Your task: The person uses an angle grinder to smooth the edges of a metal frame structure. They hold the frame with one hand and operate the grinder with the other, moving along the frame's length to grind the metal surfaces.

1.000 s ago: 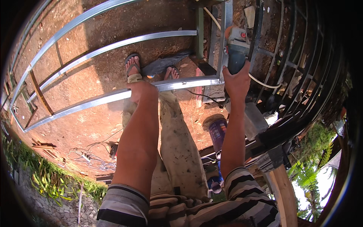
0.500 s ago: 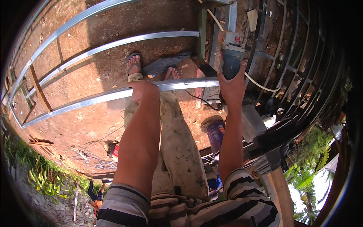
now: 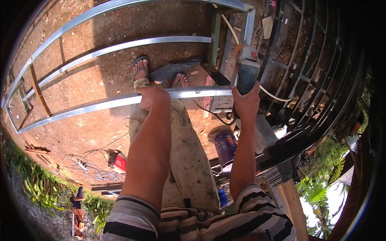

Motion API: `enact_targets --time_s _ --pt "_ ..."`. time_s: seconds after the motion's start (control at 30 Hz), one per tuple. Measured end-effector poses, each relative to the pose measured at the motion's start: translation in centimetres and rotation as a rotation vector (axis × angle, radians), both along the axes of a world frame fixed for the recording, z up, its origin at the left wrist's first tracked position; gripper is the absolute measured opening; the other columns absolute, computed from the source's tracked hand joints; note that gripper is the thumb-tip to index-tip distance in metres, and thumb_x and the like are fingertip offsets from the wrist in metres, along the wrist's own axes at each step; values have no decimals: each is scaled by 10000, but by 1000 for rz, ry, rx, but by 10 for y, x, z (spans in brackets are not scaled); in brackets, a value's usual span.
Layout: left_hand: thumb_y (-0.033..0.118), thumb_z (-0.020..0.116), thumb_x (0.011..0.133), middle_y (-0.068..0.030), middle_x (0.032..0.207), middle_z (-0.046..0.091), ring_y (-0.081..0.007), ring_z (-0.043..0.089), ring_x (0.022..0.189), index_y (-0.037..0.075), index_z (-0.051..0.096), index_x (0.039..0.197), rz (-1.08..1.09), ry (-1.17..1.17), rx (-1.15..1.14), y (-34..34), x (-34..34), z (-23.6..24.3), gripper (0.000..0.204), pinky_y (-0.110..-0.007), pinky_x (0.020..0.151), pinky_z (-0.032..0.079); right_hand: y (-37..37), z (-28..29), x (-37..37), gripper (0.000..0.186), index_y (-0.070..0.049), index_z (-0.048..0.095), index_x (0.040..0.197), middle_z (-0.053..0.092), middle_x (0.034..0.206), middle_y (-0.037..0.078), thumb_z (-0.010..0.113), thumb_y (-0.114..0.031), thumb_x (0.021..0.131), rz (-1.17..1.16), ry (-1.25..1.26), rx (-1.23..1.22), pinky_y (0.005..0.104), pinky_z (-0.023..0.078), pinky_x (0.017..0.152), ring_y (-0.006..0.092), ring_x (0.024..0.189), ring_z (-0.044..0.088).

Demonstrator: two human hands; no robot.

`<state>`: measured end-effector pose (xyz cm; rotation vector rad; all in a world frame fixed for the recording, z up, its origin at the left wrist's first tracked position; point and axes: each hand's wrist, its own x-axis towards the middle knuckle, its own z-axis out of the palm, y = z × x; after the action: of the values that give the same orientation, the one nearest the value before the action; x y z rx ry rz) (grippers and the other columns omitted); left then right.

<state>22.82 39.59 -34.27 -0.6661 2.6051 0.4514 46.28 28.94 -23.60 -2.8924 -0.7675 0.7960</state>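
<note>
Harsh sun, hard shadows — fisheye rim dark.

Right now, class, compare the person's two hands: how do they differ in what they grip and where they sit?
The left hand closes over a long silver metal rail that runs sideways; the right hand wraps the dark body of an angle grinder pointing away. The left hand sits mid-rail, above the knees; the right hand sits at the rail's right end, by the frame's corner. Both are bare and gripping firmly.
</note>
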Motion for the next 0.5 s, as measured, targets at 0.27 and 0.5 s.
enact_targets --time_s 0.27,0.5 --pt "578 594 981 -296 1330 696 -451 716 1142 -74 614 1357 3 -22 19 -2 1 -2 753 -524 1000 588 18 0 -4 821 3 478 1466 737 1120 304 874 -325 826 -5 -12 2 517 559 936 493 1049 736" --pt "573 590 980 -300 1338 693 -456 713 1152 -84 629 1343 1 -44 -15 5 3 8 752 -529 999 590 -8 -15 8 765 52 559 1367 725 1145 252 900 -353 814 -72 35 203 440 552 945 371 1016 728"
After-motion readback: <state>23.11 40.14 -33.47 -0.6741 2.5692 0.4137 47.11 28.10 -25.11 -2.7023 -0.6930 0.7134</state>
